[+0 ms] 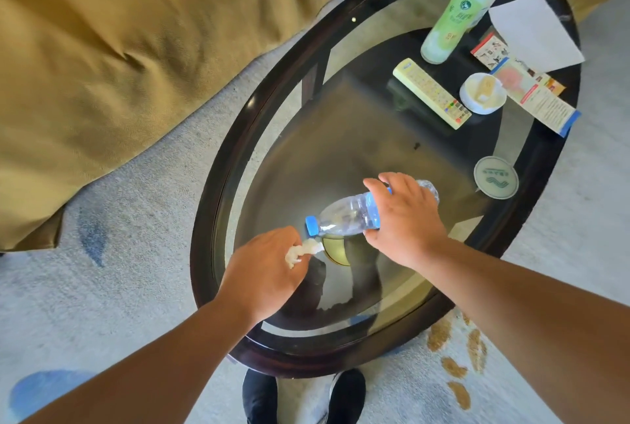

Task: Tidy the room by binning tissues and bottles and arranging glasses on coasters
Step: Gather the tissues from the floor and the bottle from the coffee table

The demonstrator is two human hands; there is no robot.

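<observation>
Plastic bottle (344,215), blue cap, lies sideways over glass table (306,137) at lower centre, right hand (405,215) wrapped around it; left hand (264,273) pinches crumpled tissue (303,252).

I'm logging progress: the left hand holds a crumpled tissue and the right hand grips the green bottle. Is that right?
Not quite. The head view shows the right hand gripping the clear blue-capped bottle; the left hand does hold the crumpled tissue.
</observation>
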